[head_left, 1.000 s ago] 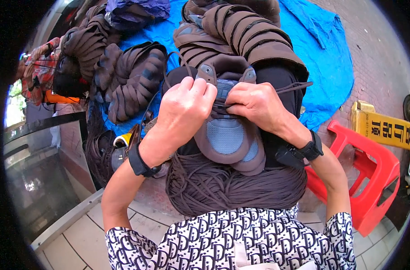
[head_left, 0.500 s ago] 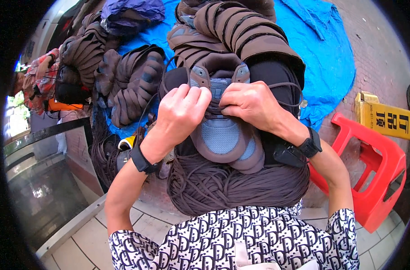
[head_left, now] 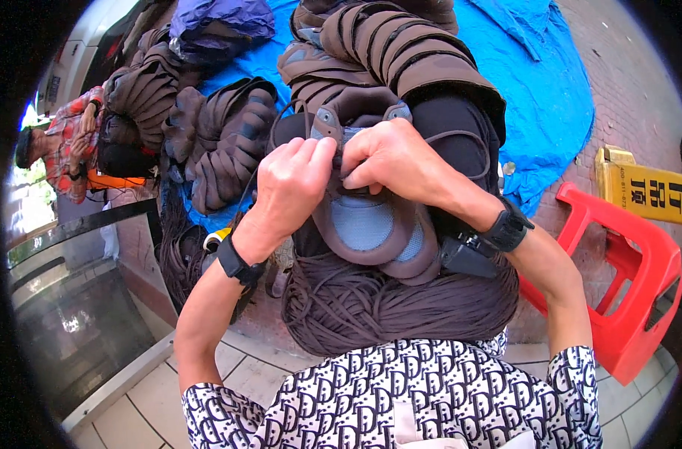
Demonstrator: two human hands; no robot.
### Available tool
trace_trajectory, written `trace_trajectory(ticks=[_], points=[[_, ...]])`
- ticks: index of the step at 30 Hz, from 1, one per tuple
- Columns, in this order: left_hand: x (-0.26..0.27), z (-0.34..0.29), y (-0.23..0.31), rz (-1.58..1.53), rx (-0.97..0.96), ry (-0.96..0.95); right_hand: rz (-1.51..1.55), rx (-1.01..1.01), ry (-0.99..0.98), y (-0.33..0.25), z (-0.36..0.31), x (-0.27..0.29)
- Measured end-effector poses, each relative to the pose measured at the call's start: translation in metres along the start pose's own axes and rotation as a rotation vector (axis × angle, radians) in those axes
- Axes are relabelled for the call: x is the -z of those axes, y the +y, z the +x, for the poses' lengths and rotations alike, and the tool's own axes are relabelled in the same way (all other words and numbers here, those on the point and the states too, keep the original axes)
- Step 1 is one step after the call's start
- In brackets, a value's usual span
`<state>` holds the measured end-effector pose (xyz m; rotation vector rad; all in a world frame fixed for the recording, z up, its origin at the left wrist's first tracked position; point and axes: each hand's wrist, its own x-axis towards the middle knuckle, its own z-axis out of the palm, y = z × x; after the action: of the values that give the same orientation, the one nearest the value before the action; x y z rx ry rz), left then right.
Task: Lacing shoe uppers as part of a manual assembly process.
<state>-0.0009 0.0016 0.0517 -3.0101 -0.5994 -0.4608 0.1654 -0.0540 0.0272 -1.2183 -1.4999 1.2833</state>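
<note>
A brown shoe upper [head_left: 362,223] with a light blue mesh toe lies over my lap, toe toward me, with another upper [head_left: 414,251] partly under it. My left hand [head_left: 292,179] is closed at the left eyelet edge of the upper, pinching it. From the right, my right hand [head_left: 386,161] pinches a dark shoelace over the tongue; the fingertips mostly hide the grip. A loop of shoelace [head_left: 467,136] curves out on the right. Across my lap rests a thick bundle of brown shoelaces [head_left: 401,303].
Stacked uppers [head_left: 401,52] spread beyond my knees on a blue tarp [head_left: 547,97]. More uppers [head_left: 232,142] are at left, near a dark glass panel [head_left: 79,299]. A red plastic stool [head_left: 618,277] and yellow box [head_left: 640,187] stand right. Another person [head_left: 68,142] sits far left.
My right hand has shifted left and up, closer to my left hand, and its wrist is raised more. My left hand has moved slightly left. The upper stays on my lap.
</note>
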Motion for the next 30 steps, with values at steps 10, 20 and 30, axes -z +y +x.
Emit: trace_trajectory(ticks=[10, 20, 30], points=[[0.012, 0.032, 0.006, 0.341, -0.196, -0.481, 0.179, 0.085, 0.11, 0.018, -0.015, 0.013], [0.01, 0.072, -0.009, -0.025, 0.392, -0.977, -0.53, 0.344, 0.382, 0.036, -0.021, 0.037], [0.005, 0.064, 0.004, 0.141, -0.569, -0.407, -0.612, 0.493, 0.305, 0.049, -0.01, 0.032]])
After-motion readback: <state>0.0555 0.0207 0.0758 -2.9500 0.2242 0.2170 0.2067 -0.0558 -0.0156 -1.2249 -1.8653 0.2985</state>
